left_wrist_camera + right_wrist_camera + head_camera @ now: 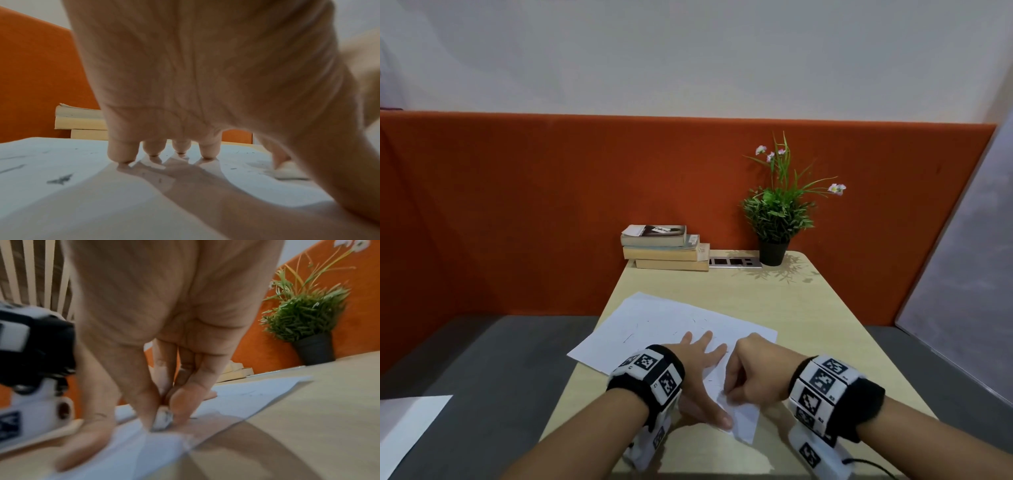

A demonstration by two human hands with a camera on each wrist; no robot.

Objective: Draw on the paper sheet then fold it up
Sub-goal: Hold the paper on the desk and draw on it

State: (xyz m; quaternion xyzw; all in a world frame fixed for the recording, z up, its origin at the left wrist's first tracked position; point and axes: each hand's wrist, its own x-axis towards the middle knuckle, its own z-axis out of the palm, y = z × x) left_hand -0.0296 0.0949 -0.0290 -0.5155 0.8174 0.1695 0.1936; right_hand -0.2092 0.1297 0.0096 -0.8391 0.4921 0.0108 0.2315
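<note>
The paper sheet (661, 329) lies flat on the table (808, 308), askew, its left corner just past the table's left edge, with faint pen marks scattered across it. The left hand (700, 368) rests on the sheet's near half with fingers straight and spread, fingertips (121, 155) pressing down on the paper and the thumb stretched along the sheet's near edge. Just to the right of it, the right hand (751, 373) is curled, its thumb and fingers (185, 402) pinched together on a small white object (164, 418) held against the paper; what that object is cannot be told. The sheet's near corner is slightly lifted under this hand. At the far end of the table, beyond the sheet, stand a stack of books (666, 248) and, right of them, a potted plant (779, 212) against an orange partition (517, 205).
</note>
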